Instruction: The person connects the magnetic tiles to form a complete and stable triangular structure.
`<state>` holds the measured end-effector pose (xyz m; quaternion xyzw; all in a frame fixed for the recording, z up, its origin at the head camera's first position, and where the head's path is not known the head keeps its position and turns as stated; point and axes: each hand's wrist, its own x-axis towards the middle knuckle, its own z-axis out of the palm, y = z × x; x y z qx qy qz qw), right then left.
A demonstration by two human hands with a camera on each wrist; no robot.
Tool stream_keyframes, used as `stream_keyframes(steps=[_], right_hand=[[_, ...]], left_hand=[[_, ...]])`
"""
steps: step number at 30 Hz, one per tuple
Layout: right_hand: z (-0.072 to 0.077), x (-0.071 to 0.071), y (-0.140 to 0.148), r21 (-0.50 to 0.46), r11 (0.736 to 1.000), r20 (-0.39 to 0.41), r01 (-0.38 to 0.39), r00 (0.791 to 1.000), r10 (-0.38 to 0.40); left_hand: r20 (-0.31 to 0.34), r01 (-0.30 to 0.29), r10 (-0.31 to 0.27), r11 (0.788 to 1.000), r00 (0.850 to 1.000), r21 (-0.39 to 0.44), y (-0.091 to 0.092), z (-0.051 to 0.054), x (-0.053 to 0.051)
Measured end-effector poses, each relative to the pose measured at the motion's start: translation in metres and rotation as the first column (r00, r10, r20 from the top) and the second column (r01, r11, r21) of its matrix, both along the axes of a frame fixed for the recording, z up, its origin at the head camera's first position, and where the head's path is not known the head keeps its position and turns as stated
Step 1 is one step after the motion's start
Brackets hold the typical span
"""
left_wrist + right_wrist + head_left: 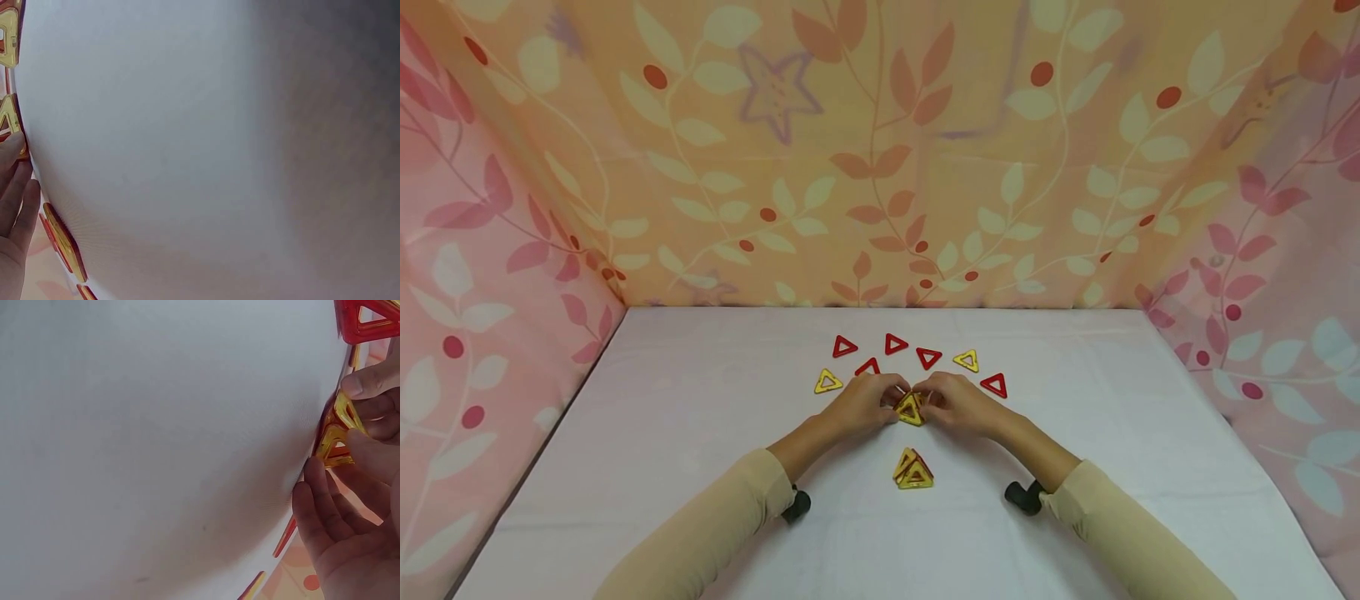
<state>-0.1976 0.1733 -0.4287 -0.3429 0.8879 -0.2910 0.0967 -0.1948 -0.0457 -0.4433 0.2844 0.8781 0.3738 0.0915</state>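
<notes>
In the head view, both hands meet around a small piece of yellow and red triangles at the middle of the table. The left hand pinches its left side and the right hand its right side. Thumb and fingers of each hand are bent round it. The right wrist view shows a yellow triangle tilted up against another, with fingers of both hands on them. In the left wrist view only part of the left hand shows, its thumb on a yellow triangle.
Nearer the person stands a second joined piece of yellow and red triangles. Beyond the hands, several loose triangles lie in an arc, among them a red one and yellow ones. A patterned cloth hangs behind the white table.
</notes>
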Motion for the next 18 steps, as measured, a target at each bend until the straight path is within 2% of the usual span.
stream_keyframes(steps=[7,14,18], right_hand=[[-0.006,0.001,0.003,0.0,1.0,-0.032,-0.012,0.999,0.012],[-0.004,0.006,0.004,0.014,1.0,-0.001,0.003,1.0,-0.003],[-0.004,0.011,0.005,0.033,0.999,-0.005,0.004,1.0,-0.003]], left_hand=[[-0.022,0.004,-0.005,1.0,1.0,-0.02,0.0,0.0,0.001],[-0.038,0.031,-0.031,1.0,0.999,-0.002,-0.001,-0.001,0.004],[-0.036,0.04,-0.04,0.999,0.999,-0.019,-0.001,0.0,0.008]])
